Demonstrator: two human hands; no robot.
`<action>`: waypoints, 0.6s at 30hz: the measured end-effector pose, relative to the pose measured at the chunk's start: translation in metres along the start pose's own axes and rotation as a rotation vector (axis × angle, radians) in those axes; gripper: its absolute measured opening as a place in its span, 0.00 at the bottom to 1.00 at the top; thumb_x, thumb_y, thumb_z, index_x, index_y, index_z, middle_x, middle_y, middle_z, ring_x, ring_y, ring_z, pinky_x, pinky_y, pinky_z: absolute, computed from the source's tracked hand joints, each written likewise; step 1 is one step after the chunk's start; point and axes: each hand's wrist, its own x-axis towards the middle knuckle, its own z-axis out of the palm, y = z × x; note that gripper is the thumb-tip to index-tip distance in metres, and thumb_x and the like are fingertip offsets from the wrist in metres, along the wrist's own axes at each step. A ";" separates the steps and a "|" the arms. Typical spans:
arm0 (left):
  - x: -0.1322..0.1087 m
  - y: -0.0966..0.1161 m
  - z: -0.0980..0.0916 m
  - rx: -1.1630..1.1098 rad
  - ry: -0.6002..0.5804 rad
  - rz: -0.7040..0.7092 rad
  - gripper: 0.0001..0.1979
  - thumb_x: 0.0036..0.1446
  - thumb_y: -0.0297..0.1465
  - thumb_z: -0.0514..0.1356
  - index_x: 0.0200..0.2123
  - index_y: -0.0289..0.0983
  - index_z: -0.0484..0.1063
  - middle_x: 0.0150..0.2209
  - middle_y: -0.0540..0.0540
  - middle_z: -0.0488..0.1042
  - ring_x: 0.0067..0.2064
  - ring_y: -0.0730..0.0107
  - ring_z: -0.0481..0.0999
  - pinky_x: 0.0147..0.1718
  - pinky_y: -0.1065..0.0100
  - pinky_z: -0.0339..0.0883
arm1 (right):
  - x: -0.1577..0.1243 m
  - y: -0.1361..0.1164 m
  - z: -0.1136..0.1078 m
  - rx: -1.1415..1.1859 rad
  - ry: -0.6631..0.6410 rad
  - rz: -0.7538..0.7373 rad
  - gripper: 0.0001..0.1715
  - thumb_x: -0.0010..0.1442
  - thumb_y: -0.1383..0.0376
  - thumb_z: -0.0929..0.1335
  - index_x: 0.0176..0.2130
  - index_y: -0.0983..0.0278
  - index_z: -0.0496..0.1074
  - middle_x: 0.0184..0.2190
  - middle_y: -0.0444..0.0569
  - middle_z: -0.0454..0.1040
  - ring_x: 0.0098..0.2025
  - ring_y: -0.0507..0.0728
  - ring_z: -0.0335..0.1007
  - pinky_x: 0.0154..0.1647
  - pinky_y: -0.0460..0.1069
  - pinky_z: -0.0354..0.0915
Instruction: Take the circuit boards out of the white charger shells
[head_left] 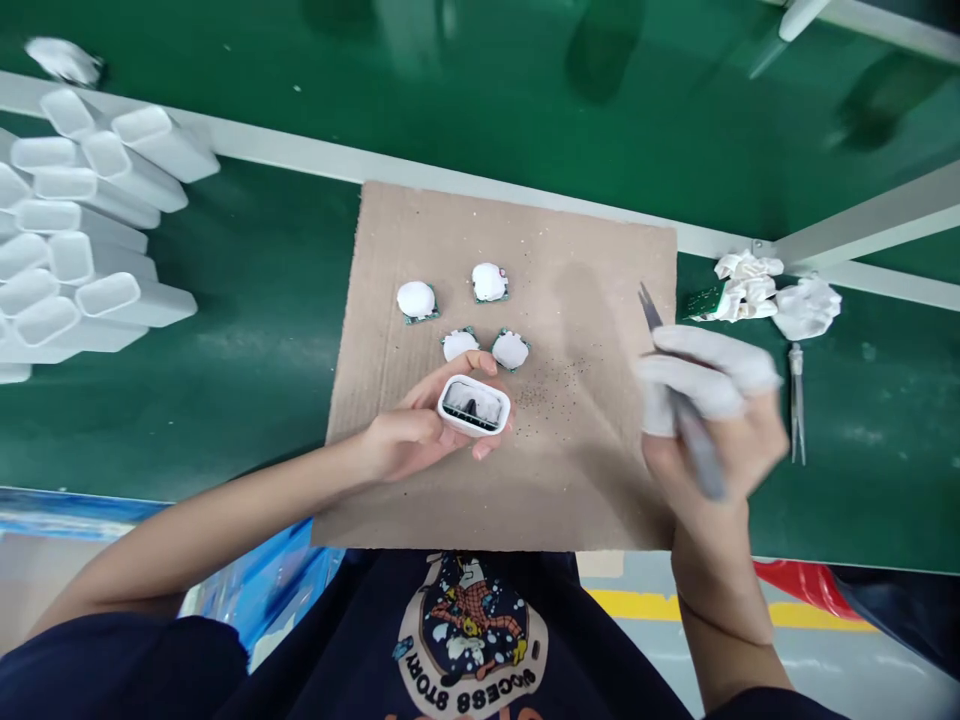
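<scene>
My left hand (420, 430) is wrapped round a white plastic housing (506, 415), its open end facing up. Inside the housing shows a green-edged circuit board with white material and a dark part. Off to the right, my right hand (712, 420), with white finger cots on some fingers, grips grey tweezers (697, 440), tips pointing away from me; hand and tool are blurred. Several small green boards topped with white pads lie beyond the housing, among them one board (416, 300) at the left and another board (490, 283) at the back.
A cardboard sheet (405, 510) covers the middle of the green bench (247, 400). Many white housings (112, 295) are stacked at the left. At the right lie a second pair of tweezers (797, 405), a green board piece (705, 303) and crumpled white finger cots (808, 307). Dark specks dot the cardboard.
</scene>
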 end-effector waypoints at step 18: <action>0.011 -0.011 -0.014 0.857 -0.050 0.197 0.23 0.50 0.25 0.52 0.48 0.44 0.45 0.38 0.50 0.65 0.32 0.73 0.72 0.30 0.70 0.66 | 0.039 -0.027 0.048 0.304 -0.558 -0.105 0.19 0.61 0.61 0.70 0.52 0.57 0.73 0.46 0.51 0.77 0.47 0.57 0.75 0.48 0.52 0.72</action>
